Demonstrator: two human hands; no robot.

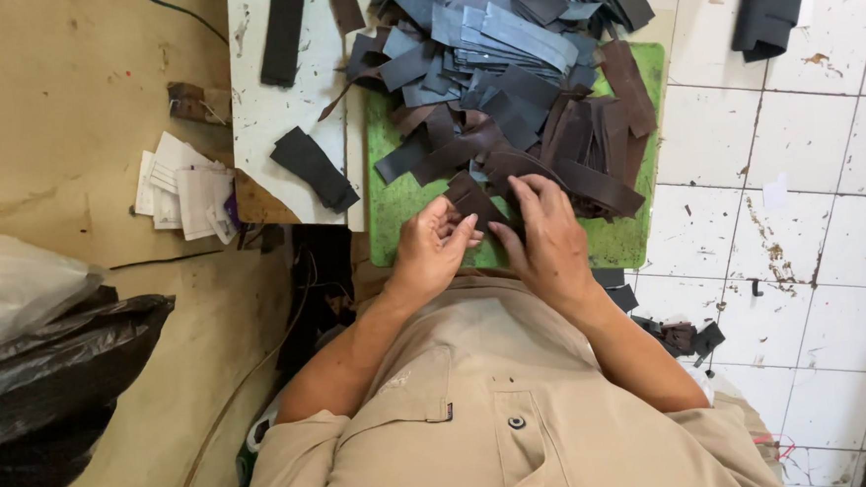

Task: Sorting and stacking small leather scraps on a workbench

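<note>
While both hands work at the near edge of a green cutting mat (623,248), a dark brown leather piece (474,203) lies between them.

Detail: the left hand (431,248) has its fingers (460,234) curled loosely together, tips touching the near edge of the brown piece; whether they pinch it cannot be told. The right hand (548,239) lies palm down, fingers (529,191) slightly spread and pressing on the brown strips just beside that piece. One heap of leather strips (503,67), grey-blue above and brown below, too many and too overlapped to count, covers the far part of the mat. Two separate black strips (312,167) lie on the white board (259,124) to the left; one small stack of white paper slips (181,187) sits further left, and one black plastic bag (55,382) lies nearer the person.
</note>
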